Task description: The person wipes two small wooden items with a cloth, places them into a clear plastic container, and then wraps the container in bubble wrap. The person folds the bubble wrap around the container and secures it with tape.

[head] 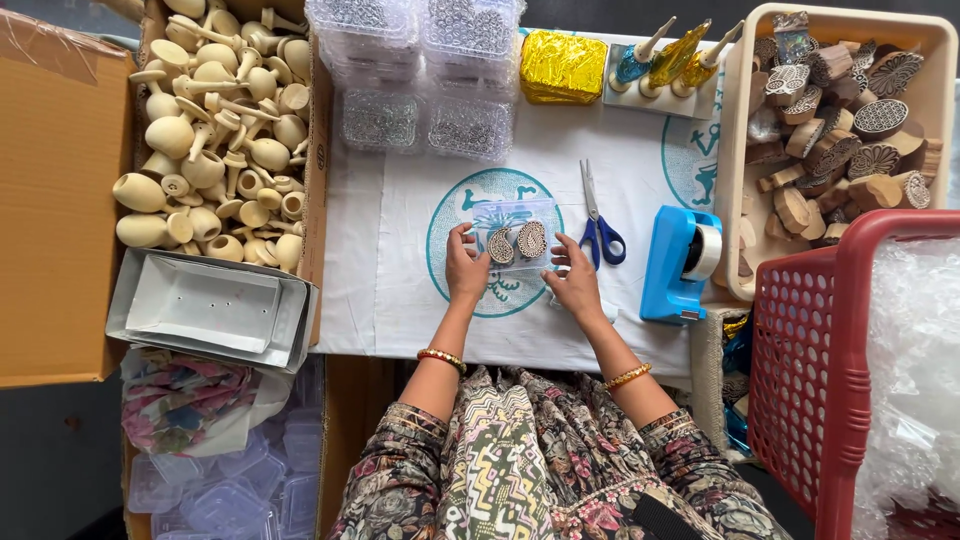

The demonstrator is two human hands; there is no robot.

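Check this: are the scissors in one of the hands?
No, the scissors lie on the cloth beside the clear box that both hands hold.

Craft packing workshop: a cardboard box of unfinished wooden handles (215, 130) at upper left, a bin of carved wooden stamps (835, 130) at upper right, tape dispenser (682, 262) right of centre.
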